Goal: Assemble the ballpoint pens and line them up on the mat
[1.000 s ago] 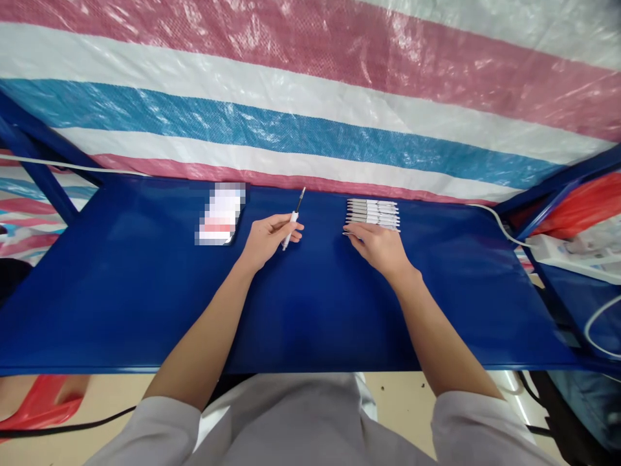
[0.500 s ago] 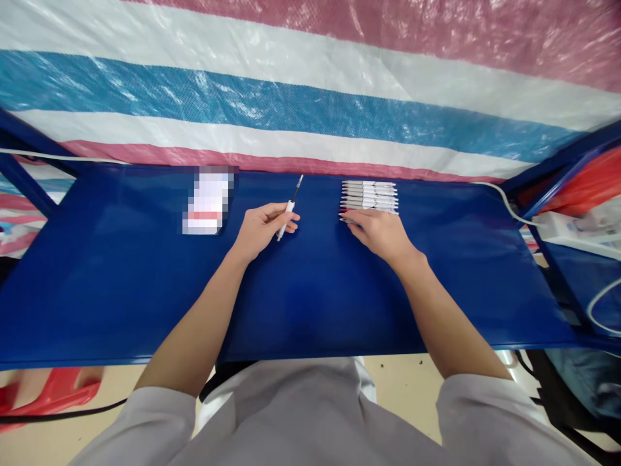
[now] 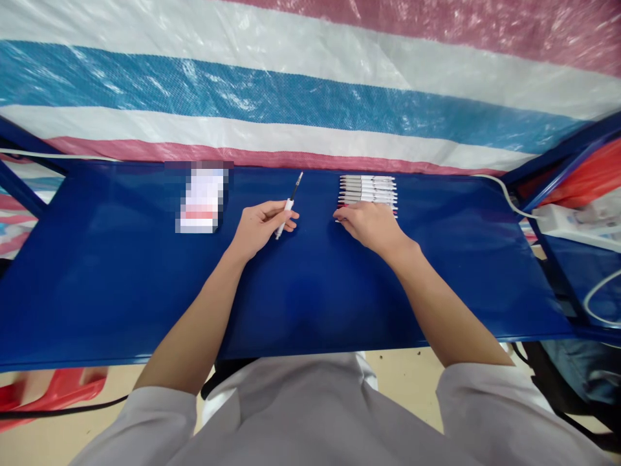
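Note:
My left hand (image 3: 259, 226) rests on the blue table (image 3: 121, 285) with its fingers closed round a white pen (image 3: 288, 207), whose dark tip points away from me. To its right lies a neat row of several white pens (image 3: 369, 186), side by side. My right hand (image 3: 369, 225) lies at the near edge of that row, fingers curled over the closest pen; whether it grips that pen I cannot make out.
A blurred white card or packet (image 3: 200, 200) lies left of my left hand. A striped tarpaulin (image 3: 310, 97) hangs behind the table. A white power strip (image 3: 577, 223) with cables sits at the right, past the blue frame. Something red (image 3: 53, 391) lies on the floor at left.
My right hand has slid slightly closer to the pen row and now covers its nearest pen. My left hand holds the pen as before. The view has shifted a little.

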Action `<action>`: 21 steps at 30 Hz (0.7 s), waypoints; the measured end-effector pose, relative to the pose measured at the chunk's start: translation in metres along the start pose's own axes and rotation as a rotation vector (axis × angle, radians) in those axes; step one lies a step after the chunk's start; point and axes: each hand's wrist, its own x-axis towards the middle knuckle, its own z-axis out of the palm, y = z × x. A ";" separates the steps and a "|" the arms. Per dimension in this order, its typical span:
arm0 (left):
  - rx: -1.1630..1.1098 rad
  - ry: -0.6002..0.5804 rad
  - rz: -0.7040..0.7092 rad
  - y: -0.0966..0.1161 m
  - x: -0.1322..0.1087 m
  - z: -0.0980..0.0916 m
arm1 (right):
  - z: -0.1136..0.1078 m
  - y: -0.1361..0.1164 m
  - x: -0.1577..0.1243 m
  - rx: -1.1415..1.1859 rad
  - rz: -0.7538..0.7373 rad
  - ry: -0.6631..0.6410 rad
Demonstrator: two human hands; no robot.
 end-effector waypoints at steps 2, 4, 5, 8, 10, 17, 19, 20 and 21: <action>0.006 0.000 -0.001 0.001 0.000 0.000 | 0.000 -0.001 0.000 0.000 -0.003 0.004; 0.014 -0.006 -0.004 0.001 -0.001 0.000 | 0.001 -0.002 0.000 0.005 -0.010 0.003; 0.018 -0.009 -0.006 0.001 -0.001 0.000 | 0.001 -0.002 0.000 0.006 -0.012 0.000; 0.025 -0.004 -0.013 0.002 0.000 -0.001 | 0.000 -0.002 0.000 0.005 -0.016 -0.012; 0.026 0.004 -0.017 0.002 0.000 -0.001 | -0.001 -0.002 0.000 0.008 -0.023 -0.026; 0.020 -0.027 -0.007 0.000 -0.002 -0.002 | -0.009 -0.003 0.002 0.038 -0.075 -0.063; 0.025 -0.032 -0.009 0.000 -0.002 -0.003 | -0.009 -0.002 0.004 0.089 -0.093 -0.042; 0.026 -0.036 -0.012 0.000 -0.002 -0.003 | -0.008 -0.001 0.005 0.149 -0.102 -0.015; 0.025 -0.038 -0.014 0.000 -0.002 -0.003 | -0.006 -0.001 0.007 0.239 -0.106 0.021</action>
